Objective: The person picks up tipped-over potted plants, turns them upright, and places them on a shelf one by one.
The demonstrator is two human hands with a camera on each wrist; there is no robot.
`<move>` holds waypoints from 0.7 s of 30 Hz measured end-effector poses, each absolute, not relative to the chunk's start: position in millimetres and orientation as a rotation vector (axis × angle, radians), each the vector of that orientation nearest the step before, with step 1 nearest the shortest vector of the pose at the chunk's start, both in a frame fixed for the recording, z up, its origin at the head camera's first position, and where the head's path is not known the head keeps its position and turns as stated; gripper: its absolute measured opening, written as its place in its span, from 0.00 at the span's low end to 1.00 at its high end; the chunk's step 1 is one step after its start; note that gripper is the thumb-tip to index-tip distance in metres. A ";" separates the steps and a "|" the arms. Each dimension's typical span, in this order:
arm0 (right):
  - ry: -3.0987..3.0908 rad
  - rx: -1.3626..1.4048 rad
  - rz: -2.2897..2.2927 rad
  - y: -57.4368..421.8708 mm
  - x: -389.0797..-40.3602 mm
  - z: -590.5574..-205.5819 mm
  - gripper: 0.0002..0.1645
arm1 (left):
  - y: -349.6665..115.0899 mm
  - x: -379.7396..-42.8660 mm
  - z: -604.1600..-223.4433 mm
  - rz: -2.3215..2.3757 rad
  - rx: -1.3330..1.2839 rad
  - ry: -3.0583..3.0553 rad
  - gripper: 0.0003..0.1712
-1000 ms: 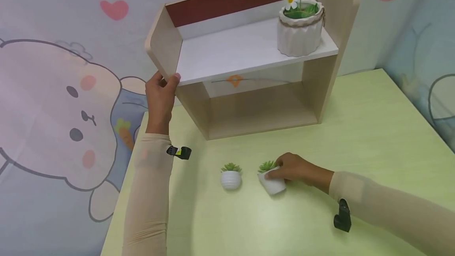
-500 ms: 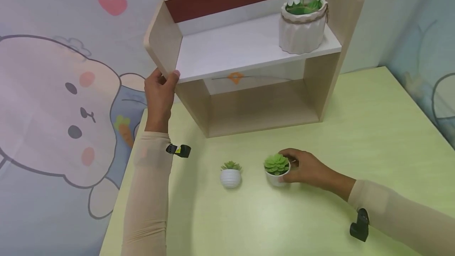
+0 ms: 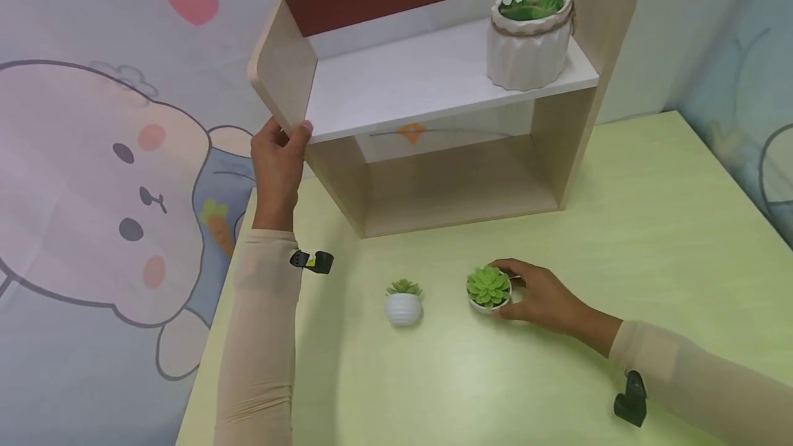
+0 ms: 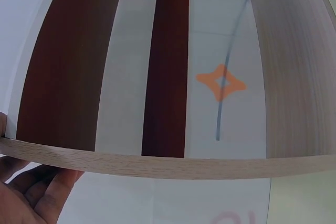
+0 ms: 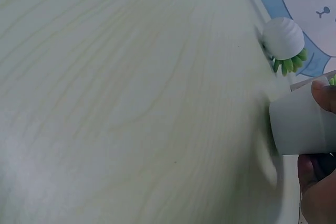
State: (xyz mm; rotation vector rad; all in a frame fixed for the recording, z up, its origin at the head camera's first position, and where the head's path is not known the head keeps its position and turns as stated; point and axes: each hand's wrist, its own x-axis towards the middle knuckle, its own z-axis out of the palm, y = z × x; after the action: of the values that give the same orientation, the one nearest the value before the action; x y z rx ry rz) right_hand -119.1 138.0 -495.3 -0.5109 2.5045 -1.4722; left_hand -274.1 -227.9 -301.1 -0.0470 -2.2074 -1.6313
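Note:
My left hand (image 3: pixel 277 164) grips the left side panel of a small wooden shelf (image 3: pixel 458 188), the thumb at the front end of its white middle board. In the left wrist view, fingers (image 4: pixel 55 195) lie against the outside of the panel. My right hand (image 3: pixel 545 298) holds a succulent in a white pot (image 3: pixel 488 286) between thumb and fingers, its green leaves facing up. The pot's smooth side (image 5: pixel 299 121) shows in the right wrist view; whether its base touches the table I cannot tell. To its left lies a second succulent in a ribbed white pot (image 3: pixel 403 308).
A white ceramic pot with daisies (image 3: pixel 529 47) stands at the right end of the middle board. The shelf is on a pale green table (image 3: pixel 657 226), close to a printed backdrop (image 3: pixel 149 191) at the back and left.
My right hand has turned the tilted succulent pot upright and shifted it slightly right, so its leaves now face up. My left hand keeps its grip on the shelf.

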 end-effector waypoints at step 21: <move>2.570 -0.608 -1.425 140.8 -116.2 -505.1 0.49 | -228.8 -274.2 -302.1 -1.617 -0.047 -2.216 0.23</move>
State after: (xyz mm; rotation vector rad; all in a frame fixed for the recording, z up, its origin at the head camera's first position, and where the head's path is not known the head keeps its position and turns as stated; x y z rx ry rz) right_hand -116.2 140.8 -505.1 -0.6079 2.5696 -1.4247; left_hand -274.2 -228.8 -302.1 -0.0468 -2.2160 -1.6170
